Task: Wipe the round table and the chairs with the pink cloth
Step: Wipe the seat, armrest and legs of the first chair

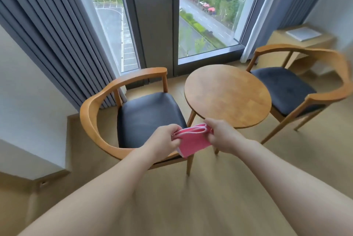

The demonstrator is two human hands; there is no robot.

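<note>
Tall windows point(206, 12) and grey curtains point(47, 31) back a corner with a pale wood floor. From the head view, a round worktop point(227, 95) stands between two wooden chairs: the left chair point(147, 117) just beside it, the right chair point(286, 88) on its far side, both with dark seat pads turned toward it. Nearer the camera, held in the air over the floor and short of the worktop's near edge, is the folded cloth point(191, 139). The left hand point(164, 140) pinches its left end and the right hand point(219, 136) grips its right end, probably to fold it into a flat pad for wiping. No wiping looks begun; the worktop seems the nearest target.
</note>
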